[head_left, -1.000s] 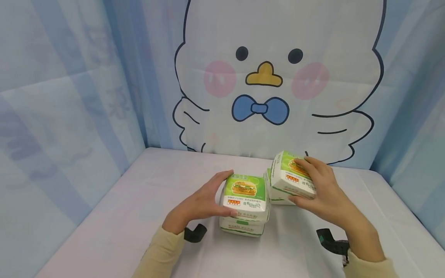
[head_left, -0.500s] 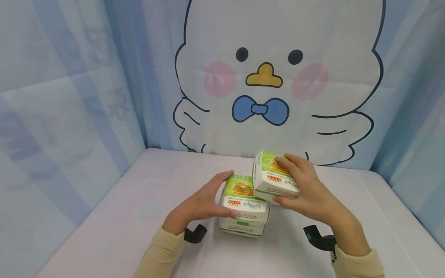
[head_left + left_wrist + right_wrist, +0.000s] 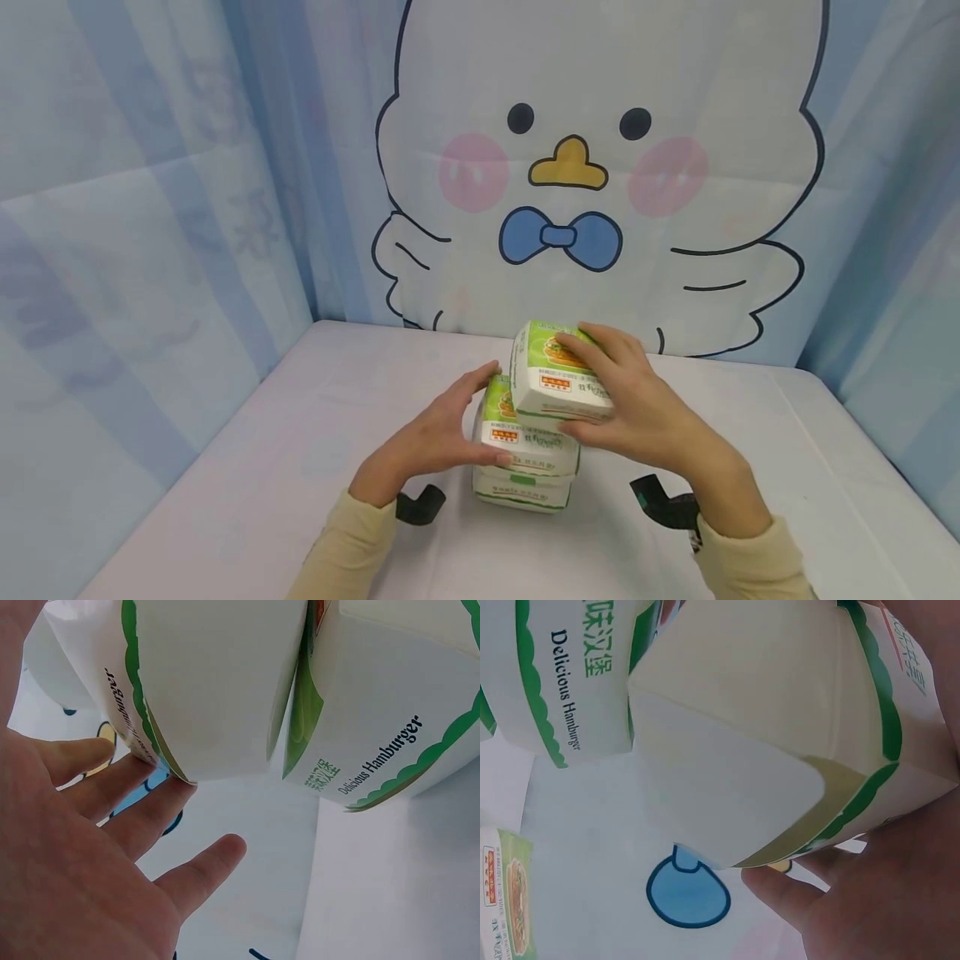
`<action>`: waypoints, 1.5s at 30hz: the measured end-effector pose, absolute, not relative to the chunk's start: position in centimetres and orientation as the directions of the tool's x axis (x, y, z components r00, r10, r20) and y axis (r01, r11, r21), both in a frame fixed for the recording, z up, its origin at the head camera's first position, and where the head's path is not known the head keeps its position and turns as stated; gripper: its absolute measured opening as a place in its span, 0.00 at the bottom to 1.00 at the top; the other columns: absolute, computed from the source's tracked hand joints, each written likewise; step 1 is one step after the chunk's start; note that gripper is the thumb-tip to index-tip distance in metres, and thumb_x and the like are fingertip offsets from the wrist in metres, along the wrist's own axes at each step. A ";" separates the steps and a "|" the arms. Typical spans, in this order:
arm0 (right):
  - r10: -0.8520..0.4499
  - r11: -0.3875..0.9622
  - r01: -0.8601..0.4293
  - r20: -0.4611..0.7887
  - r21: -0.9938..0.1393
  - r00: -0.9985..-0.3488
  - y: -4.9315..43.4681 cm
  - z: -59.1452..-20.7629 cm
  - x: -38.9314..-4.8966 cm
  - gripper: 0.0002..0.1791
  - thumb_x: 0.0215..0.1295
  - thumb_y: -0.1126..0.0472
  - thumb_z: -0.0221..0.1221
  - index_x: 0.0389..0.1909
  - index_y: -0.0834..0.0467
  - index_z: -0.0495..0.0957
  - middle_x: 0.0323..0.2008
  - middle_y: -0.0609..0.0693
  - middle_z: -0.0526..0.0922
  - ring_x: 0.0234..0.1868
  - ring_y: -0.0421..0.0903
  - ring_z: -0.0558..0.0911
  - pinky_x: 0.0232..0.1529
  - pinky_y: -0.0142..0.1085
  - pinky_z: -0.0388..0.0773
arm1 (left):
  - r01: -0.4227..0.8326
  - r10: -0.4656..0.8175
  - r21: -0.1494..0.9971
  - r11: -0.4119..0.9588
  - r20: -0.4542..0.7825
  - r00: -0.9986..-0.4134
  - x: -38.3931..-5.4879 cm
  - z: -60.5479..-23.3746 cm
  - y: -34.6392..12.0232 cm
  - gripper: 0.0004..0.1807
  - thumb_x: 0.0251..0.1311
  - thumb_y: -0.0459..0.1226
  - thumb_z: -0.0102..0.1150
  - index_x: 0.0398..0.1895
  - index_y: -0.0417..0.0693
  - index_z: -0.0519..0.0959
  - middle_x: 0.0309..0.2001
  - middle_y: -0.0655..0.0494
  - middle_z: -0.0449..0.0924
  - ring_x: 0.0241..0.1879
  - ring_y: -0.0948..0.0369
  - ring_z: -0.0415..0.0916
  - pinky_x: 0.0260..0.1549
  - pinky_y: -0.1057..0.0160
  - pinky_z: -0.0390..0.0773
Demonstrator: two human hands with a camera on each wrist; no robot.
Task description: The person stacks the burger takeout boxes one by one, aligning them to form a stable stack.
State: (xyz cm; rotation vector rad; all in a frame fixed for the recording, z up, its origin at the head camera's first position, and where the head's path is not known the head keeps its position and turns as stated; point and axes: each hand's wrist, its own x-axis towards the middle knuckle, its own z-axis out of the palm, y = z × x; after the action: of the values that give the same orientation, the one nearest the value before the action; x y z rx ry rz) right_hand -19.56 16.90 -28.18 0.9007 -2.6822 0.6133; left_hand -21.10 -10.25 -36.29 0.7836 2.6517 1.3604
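A white and green paper hamburger box (image 3: 522, 492) sits on the table in the head view. My left hand (image 3: 431, 429) spreads around its left side, thumb toward the front and index finger toward the back. In the left wrist view the left fingers (image 3: 142, 821) are spread, with a gap between them and the lower box (image 3: 375, 712). My right hand (image 3: 637, 396) grips a second hamburger box (image 3: 551, 375) by its right side, thumb in front. This box overlaps the lower one's top and shows its pale underside (image 3: 757, 712) in the right wrist view.
Another hamburger box (image 3: 510, 900) shows at the lower left of the right wrist view. A pale cloth covers the table (image 3: 262, 475). Blue curtains (image 3: 150, 208) and a cartoon bird backdrop (image 3: 570, 75) enclose it. Dark wrist mounts (image 3: 422, 504) jut from both sleeves.
My right hand has moved left with its hamburger box, from the right side to above the lower box. The third box is now hidden in the head view. My left hand has barely moved.
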 end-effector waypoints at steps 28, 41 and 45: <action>-0.576 0.737 -0.642 0.303 -0.210 -0.760 14.0 -27.6 -19.4 0.50 0.50 0.39 0.72 0.74 0.44 0.60 0.75 0.51 0.58 0.75 0.55 0.57 0.61 0.61 0.72 | 0.407 0.489 0.840 0.360 0.201 -0.849 -21.5 -36.3 -10.7 0.67 0.42 0.49 0.81 0.78 0.75 0.40 0.76 0.67 0.52 0.76 0.60 0.51 0.72 0.39 0.56; -0.581 0.724 -0.657 0.327 -0.210 -0.745 14.1 -27.6 -19.3 0.50 0.50 0.34 0.70 0.73 0.43 0.61 0.76 0.50 0.57 0.77 0.57 0.54 0.62 0.64 0.70 | 0.402 0.411 0.812 0.422 0.224 -0.884 -21.2 -35.7 -11.2 0.71 0.39 0.52 0.81 0.80 0.60 0.38 0.79 0.62 0.46 0.79 0.55 0.45 0.73 0.36 0.52; -0.584 0.720 -0.664 0.339 -0.202 -0.737 14.2 -27.7 -19.3 0.51 0.49 0.35 0.71 0.74 0.44 0.61 0.76 0.52 0.57 0.76 0.57 0.55 0.61 0.64 0.71 | 0.418 0.406 0.803 0.424 0.244 -0.880 -21.2 -35.6 -11.3 0.71 0.41 0.51 0.80 0.80 0.61 0.37 0.79 0.62 0.46 0.79 0.55 0.46 0.73 0.36 0.51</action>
State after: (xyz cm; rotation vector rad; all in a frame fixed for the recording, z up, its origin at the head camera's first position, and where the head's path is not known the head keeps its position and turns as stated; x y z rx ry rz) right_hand -19.25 14.19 -27.74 0.9890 -2.6744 0.4567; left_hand -21.17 -11.26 -35.61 0.7709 2.6616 1.5067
